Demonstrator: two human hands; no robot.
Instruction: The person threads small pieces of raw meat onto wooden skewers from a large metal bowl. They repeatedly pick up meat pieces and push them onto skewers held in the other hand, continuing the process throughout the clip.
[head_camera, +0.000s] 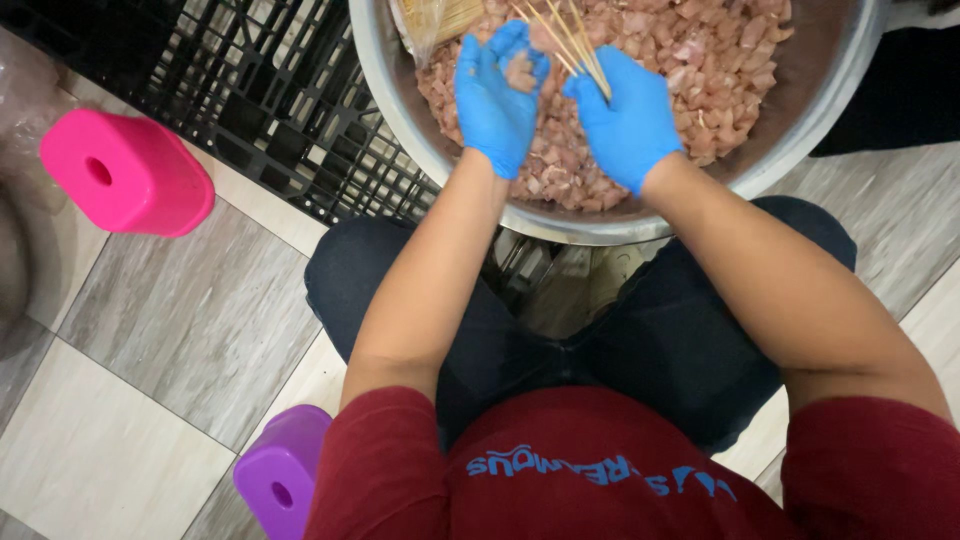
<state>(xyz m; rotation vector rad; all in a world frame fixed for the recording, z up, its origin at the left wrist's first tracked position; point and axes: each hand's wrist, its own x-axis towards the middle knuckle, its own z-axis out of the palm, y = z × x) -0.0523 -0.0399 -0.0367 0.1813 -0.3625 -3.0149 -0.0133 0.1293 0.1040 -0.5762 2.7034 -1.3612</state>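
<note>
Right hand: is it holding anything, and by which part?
Right hand grips a bundle of wooden skewers near their lower ends; left hand cups meat pieces.

Clear plastic packet (432, 22) of pale sticks at bowl's (400, 110) upper-left rim.

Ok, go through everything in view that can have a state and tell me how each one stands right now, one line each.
left hand: gloved in blue, cupped, holding a meat piece.
right hand: gloved in blue, shut on a bunch of skewers.
metal bowl: filled with raw meat cubes.
skewer bag: lying in the bowl at its rim.
pink stool: upright on the floor.
purple stool: upright, partly hidden.
black crate: under the bowl.
</note>
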